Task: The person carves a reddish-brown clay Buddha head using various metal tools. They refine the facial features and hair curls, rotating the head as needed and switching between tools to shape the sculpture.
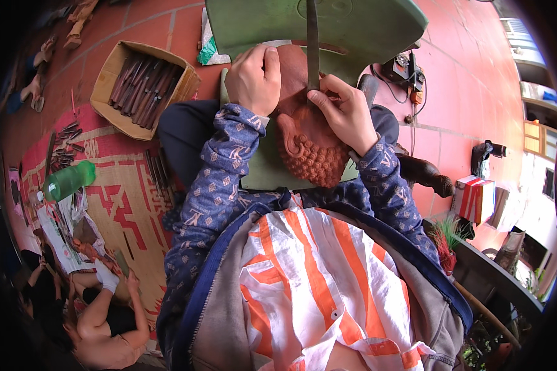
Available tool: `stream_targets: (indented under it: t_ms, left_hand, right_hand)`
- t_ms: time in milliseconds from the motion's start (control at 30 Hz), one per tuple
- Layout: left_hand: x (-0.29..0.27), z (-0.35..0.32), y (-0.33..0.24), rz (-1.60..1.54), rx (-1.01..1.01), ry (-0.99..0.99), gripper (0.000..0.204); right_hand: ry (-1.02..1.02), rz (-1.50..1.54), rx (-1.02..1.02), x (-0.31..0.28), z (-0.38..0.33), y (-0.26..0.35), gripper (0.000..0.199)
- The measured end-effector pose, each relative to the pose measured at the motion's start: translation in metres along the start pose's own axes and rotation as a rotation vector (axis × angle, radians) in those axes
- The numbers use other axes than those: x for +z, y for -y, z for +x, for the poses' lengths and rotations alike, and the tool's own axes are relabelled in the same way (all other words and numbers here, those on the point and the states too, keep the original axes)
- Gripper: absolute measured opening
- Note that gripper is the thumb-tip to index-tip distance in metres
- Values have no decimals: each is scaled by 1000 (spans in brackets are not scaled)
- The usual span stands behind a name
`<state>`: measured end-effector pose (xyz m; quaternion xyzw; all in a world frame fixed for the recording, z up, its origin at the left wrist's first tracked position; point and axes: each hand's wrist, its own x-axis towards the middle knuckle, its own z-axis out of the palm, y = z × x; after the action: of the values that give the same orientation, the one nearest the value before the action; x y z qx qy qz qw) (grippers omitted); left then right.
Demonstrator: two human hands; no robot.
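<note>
A reddish-brown carved wooden head with rows of round curls and a long ear lies on a green plastic chair in front of me. My left hand is curled over the far left part of the carving and holds it. In my right hand, thumb and fingers pinch the near end of a long flat metal file, which points away from me. That near end meets the carving's surface beside my thumb. The tips of my left fingers are partly hidden.
A cardboard box of wooden-handled tools stands left, above a red-patterned mat with a green bottle and loose tools. Another person sits lower left. A corded device and a striped box lie right.
</note>
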<state>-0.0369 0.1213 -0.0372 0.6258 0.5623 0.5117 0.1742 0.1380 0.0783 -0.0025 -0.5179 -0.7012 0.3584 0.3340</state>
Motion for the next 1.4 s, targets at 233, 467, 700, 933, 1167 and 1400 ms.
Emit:
stream_targets:
  t_ms: [233, 467, 700, 933, 1167, 1400]
  left_hand:
    - [-1, -2, 3, -15, -26, -3, 28]
    - [-1, -2, 6, -34, -52, -11, 23]
    - [-5, -6, 4, -90, -68, -36, 22]
    - [-3, -2, 1, -48, -23, -7, 21]
    - [5, 1, -5, 15, 8, -22, 22]
    - [8, 2, -5, 51, 14, -18, 24]
  right_hand:
    - [140, 31, -34, -11, -9, 4, 21]
    - [-47, -139, 31, 4, 5, 3, 21]
    - [10, -40, -6, 3, -1, 7, 21]
    - [73, -16, 16, -6, -5, 13, 19]
    - [-21, -261, 23, -3, 1, 15, 19]
    - [81, -175, -65, -10, -9, 15, 19]
